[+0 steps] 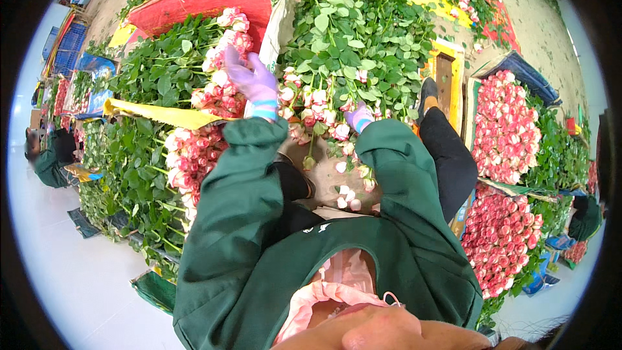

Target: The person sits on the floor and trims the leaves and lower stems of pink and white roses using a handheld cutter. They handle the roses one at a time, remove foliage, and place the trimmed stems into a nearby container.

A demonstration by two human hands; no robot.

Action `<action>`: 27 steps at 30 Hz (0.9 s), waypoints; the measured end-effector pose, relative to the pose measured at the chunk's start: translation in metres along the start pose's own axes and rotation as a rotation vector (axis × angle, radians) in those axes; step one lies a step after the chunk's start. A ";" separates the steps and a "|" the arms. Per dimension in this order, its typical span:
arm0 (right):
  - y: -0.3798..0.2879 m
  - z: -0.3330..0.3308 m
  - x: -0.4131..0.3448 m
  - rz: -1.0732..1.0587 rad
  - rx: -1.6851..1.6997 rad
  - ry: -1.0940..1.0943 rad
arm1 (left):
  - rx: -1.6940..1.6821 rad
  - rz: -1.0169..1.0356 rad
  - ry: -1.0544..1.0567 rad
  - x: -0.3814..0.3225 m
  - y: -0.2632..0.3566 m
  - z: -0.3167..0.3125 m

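Note:
My left hand (251,78), in a purple glove, is raised with its thumb apart from the fingers, beside pink-and-white roses (228,88) at the edge of the left pile. No stem shows in it. Gloved in purple too, my right hand (360,115) reaches among the rose heads (318,99) at the near end of a big heap of leafy rose stems (359,29). Blooms and leaves hide its fingertips, so its grip cannot be seen. A few roses hang by their stems between the hands, over loose petals (347,198).
A yellow sheet (165,113) divides the left roses; a red panel (209,2) stands behind them. Between the piles rises a white sheet (277,29). Packed rose bundles (505,121) stand right, past an orange-yellow frame (449,82). Other people are at the far left (53,158) and far right (584,216).

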State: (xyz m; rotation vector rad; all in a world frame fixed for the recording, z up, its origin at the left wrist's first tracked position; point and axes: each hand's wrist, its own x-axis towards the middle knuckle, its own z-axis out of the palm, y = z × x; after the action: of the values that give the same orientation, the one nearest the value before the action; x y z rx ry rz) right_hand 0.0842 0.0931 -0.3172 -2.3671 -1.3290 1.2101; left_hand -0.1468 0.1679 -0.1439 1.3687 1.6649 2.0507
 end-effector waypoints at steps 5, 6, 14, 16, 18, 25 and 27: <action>-0.014 -0.017 -0.009 0.024 -0.009 0.065 | -0.041 -0.297 -0.212 -0.118 0.036 -0.023; -0.017 -0.035 -0.018 -0.040 0.121 -0.126 | -0.072 -0.331 -0.248 -0.130 0.034 -0.025; -0.066 -0.146 -0.154 -0.414 0.799 -0.542 | -0.248 -0.624 -0.576 -0.151 0.048 -0.039; -0.067 -0.159 -0.185 -0.417 0.891 -0.575 | -0.462 -0.815 -0.666 -0.158 0.067 -0.047; -0.067 -0.171 -0.204 -0.491 1.051 -0.648 | -0.574 -0.868 -0.747 -0.163 0.083 -0.054; -0.059 -0.194 -0.221 -0.555 1.551 -1.014 | -0.604 -0.755 -0.757 -0.156 0.120 -0.072; -0.054 -0.192 -0.226 -0.520 1.693 -1.178 | -0.625 -0.790 -0.761 -0.154 0.128 -0.075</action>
State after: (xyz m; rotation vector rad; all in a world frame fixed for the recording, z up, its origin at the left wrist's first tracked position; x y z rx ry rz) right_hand 0.1258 -0.0068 -0.0359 -0.0865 -0.3558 2.1454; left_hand -0.0628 -0.0269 -0.1159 0.8718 0.8827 1.1888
